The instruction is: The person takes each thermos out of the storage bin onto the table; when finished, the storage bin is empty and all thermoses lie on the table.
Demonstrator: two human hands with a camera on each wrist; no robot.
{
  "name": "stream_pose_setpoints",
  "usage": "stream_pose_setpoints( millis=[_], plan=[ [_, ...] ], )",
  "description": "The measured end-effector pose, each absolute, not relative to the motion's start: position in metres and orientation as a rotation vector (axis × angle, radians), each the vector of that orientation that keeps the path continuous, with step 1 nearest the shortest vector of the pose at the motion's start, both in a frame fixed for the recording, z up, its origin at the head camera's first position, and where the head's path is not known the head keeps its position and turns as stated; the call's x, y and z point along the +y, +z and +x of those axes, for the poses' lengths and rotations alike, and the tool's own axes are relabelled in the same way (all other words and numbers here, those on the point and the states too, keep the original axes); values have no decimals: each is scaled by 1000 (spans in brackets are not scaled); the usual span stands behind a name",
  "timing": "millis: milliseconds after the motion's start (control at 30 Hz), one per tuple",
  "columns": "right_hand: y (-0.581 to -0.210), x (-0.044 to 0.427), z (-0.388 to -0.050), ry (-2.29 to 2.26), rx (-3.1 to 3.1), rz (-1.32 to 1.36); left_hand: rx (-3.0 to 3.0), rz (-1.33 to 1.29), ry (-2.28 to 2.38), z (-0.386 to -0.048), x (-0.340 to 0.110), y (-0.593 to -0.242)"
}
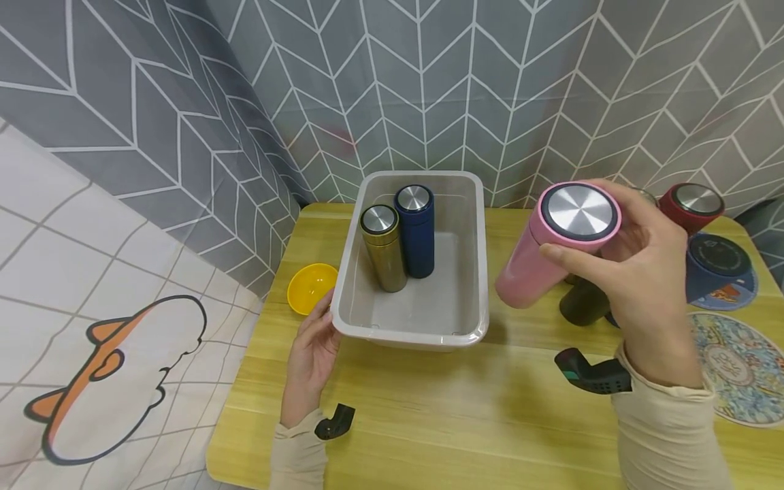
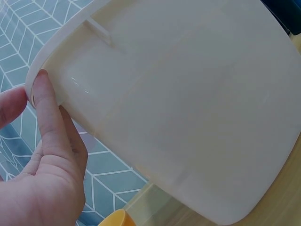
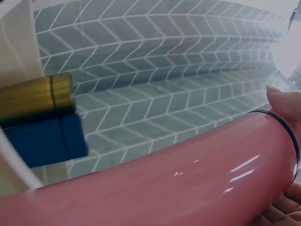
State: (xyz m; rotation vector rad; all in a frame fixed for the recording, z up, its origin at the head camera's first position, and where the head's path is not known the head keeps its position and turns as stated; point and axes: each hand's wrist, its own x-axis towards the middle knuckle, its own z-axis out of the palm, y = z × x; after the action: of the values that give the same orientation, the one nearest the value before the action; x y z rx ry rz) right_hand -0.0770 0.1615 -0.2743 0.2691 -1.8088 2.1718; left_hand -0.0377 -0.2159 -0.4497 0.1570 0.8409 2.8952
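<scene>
Right grip [image 1: 649,279] holds a glossy pink, silver-topped flask [image 1: 531,269]; left grip [image 1: 314,352] pinches a bin's rim [image 1: 410,335].

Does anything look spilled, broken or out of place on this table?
Nothing stands out as spilled or broken. The pink flask slants, but the right hand is holding it, so that isn't odd. The gold flask and navy flask stand inside the plastic bin, whose rim the left hand grips.

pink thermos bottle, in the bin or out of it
Out: the right hand holds the pink thermos bottle tilted, right of the bin in the head view.
</scene>
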Motion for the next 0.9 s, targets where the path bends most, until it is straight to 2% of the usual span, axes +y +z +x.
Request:
stream_pose_setpoints(
  millis=[367,700,900],
  plan=[
    [-312,178,-87,2123,-1954,138,851,168,2900,-39,-215,-452],
    [-344,186,-98,1737,-2441,-72,868,155,2893,-38,-216,-452],
    [-358,186,-102,1814,-2381,-131,898,148,2888,-38,-216,-452]
  ],
)
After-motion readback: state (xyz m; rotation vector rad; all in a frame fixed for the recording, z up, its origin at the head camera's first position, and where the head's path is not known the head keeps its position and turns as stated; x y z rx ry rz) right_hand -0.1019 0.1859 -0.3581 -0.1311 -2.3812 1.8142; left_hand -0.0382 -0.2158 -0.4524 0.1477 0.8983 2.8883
